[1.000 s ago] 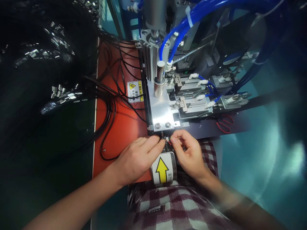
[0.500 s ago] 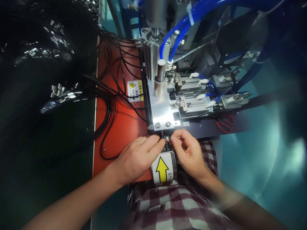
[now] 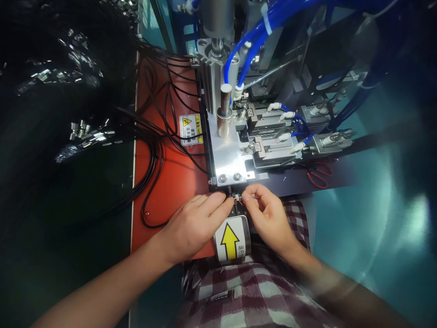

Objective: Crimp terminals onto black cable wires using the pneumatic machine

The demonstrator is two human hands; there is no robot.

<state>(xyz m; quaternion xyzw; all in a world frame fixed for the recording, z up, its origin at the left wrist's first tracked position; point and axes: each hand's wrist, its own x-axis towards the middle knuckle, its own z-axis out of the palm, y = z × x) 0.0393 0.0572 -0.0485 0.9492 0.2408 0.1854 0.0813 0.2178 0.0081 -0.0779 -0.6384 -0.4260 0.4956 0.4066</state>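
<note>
My left hand [image 3: 194, 223] is closed, fingers pointing right, at the front of the metal machine. A black cable [image 3: 150, 225] loops across the red surface and runs in under this hand, with the grip itself hidden. Just past its fingertips, thin coloured wires [image 3: 238, 198], red and white among them, show in a small gap. My right hand [image 3: 268, 212] pinches thumb and forefinger together at the right side of these wires. Both hands meet just below a bright metal plate [image 3: 227, 159] with two bolts. Below the wires is a guard [image 3: 232, 239] with a yellow arrow label.
Pneumatic cylinders [image 3: 276, 152] with blue hoses [image 3: 252, 43] stand behind and to the right. Red-handled scissors [image 3: 320, 175] lie right on the dark base. A warning label [image 3: 191, 129] sits on the red plate [image 3: 177, 191]. Black cables with shiny ends [image 3: 80, 130] are bundled left.
The view has shifted slightly. Both hands stay almost in place, and the coloured wires between the fingertips show a little differently.
</note>
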